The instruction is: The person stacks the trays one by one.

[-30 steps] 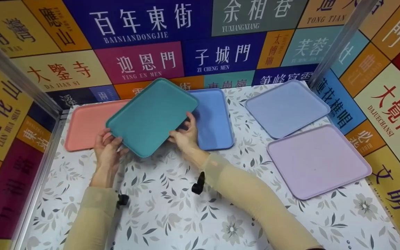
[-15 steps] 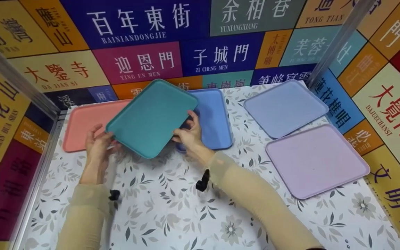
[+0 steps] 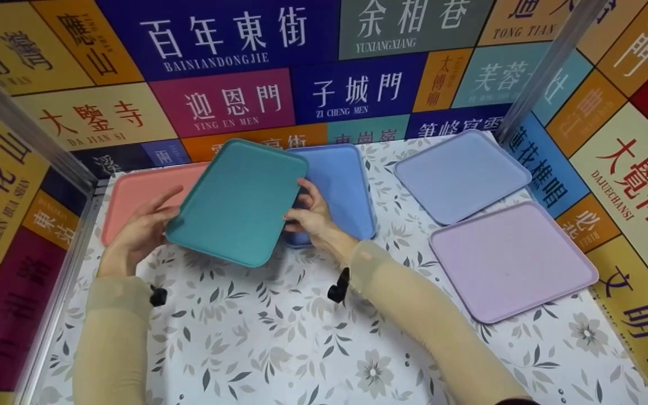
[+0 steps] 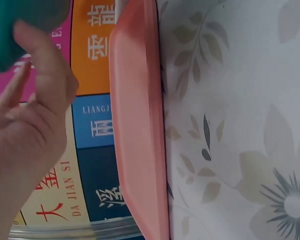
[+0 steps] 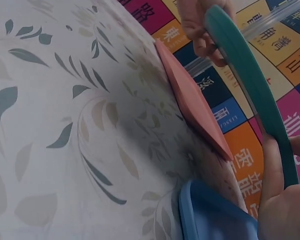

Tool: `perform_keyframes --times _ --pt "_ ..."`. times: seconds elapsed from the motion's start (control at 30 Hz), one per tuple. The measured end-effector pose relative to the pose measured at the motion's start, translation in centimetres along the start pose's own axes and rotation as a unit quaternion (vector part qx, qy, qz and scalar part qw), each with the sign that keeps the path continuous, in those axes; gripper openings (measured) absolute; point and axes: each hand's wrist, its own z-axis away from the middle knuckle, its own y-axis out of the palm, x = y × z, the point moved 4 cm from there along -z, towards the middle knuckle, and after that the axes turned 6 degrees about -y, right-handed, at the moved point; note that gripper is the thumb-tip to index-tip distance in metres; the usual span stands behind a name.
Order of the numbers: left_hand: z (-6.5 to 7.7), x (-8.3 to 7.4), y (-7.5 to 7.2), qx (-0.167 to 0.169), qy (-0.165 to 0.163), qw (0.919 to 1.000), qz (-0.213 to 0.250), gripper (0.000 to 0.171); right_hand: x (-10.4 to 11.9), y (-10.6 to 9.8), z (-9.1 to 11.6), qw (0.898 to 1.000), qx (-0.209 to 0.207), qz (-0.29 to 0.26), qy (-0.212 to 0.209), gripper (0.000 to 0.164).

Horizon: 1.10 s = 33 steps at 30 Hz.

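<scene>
Item: 1 teal tray (image 3: 239, 202), aloft nr far edge of table (image 3: 279, 349). R hand (image 3: 314, 216) pinches its side; L hand (image 3: 137, 233) now looser, fingers spread, touching. We judge R carries most wt.

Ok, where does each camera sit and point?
Head: on the head, facing forward and down at the teal rectangular tray; left hand, right hand and both sleeved forearms show.
Left wrist: on that wrist, facing the pink rectangular tray; left hand shows.
Right wrist: on that wrist, facing the teal tray's edge; both hands show.
Wrist views share both trays and left hand.
</scene>
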Motion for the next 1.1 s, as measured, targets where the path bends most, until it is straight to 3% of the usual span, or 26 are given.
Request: perform_keyframes --times 0.27,0.7,1.1 --pt "0.0 0.2 0.0 0.091 -0.011 0.9956 0.017 0.075 0.2 -0.9 -0.7 0.998 0.053 0.013 0.018 0.093" --pt "-1.0 0.7 0.9 0.147 0.021 0.9884 0.033 0.075 1.2 -2.1 -1.8 0.993 0.114 0.019 0.032 0.093" --pt "-1.7 0.6 2.0 0.123 0.027 0.992 0.014 0.08 2.4 -3.1 -2.5 0.991 0.124 0.022 0.032 0.091"
